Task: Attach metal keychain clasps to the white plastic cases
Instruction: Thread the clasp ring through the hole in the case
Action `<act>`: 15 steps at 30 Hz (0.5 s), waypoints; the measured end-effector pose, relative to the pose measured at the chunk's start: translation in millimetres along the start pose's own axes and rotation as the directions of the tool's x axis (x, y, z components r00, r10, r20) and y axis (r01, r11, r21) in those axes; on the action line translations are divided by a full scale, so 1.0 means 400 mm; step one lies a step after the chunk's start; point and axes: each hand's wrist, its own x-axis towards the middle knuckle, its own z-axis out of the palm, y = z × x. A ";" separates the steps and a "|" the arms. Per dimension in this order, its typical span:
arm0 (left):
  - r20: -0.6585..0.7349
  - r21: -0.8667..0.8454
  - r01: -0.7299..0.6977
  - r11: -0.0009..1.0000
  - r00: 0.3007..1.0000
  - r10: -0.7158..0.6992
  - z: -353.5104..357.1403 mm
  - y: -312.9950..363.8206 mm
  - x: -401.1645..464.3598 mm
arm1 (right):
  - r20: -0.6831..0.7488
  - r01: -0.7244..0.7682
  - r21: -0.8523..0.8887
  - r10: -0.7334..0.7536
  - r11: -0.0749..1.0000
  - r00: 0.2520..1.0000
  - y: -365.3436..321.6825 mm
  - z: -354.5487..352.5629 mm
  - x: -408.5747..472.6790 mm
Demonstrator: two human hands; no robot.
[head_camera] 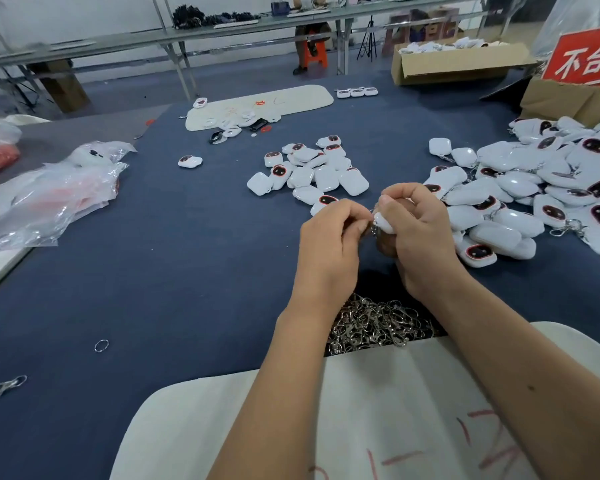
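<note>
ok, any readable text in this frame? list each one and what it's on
"不合": white characters on the red sign at the far right; the rest is cut off by the frame edge.
Red scribbles on the white board under the forearms: handwritten, not legible.
Faint red marks on the far white board: too small to read.
Cardboard boxes and white cases: no readable print.
</note>
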 end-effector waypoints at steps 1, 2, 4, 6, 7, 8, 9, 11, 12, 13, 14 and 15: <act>0.001 -0.026 0.021 0.999 1.000 -0.021 -0.001 -0.001 0.002 | 0.003 -0.010 0.025 0.010 1.000 1.000 -0.001 0.002 0.000; 0.005 -0.052 0.048 0.997 0.999 -0.048 -0.002 -0.003 0.002 | 0.002 -0.016 0.038 0.016 0.999 1.000 -0.002 0.003 0.001; 0.018 -0.113 0.108 0.988 0.994 -0.106 -0.003 -0.002 0.003 | -0.001 -0.025 0.055 0.025 0.998 1.000 -0.004 0.002 0.002; 0.025 -0.160 0.140 0.977 0.990 -0.138 -0.002 0.000 0.004 | 0.011 -0.032 0.073 0.031 0.997 0.999 -0.007 0.001 0.002; 0.021 -0.174 0.151 0.973 0.989 -0.149 -0.002 0.001 0.005 | 0.021 -0.034 0.078 0.032 0.996 0.999 -0.007 0.001 0.001; 0.011 -0.184 0.161 0.970 0.987 -0.161 -0.001 0.003 0.005 | 0.029 -0.035 0.077 0.033 0.996 0.999 -0.007 0.000 -0.001; -0.003 -0.194 0.171 0.966 0.985 -0.174 -0.002 0.004 0.006 | 0.034 -0.035 0.074 0.032 0.997 0.999 -0.007 0.001 -0.001; -0.041 -0.212 0.192 0.958 0.978 -0.205 -0.002 0.005 0.006 | 0.050 -0.034 0.077 0.031 0.996 0.998 -0.006 -0.001 0.000; -0.055 -0.220 0.201 0.955 0.974 -0.218 -0.002 0.005 0.006 | 0.068 -0.036 0.091 0.030 0.995 0.997 -0.006 -0.002 0.001; -0.069 -0.217 0.207 0.954 0.972 -0.227 -0.002 0.005 0.006 | 0.093 -0.040 0.111 0.030 0.993 0.995 -0.006 -0.003 0.000; -0.087 -0.201 0.208 0.957 0.969 -0.230 -0.003 0.007 0.006 | 0.121 -0.046 0.131 0.030 0.990 0.992 -0.008 -0.004 0.000; -0.110 -0.175 0.209 0.962 0.967 -0.230 -0.004 0.006 0.006 | 0.145 -0.056 0.148 0.034 0.987 0.989 -0.008 -0.005 -0.001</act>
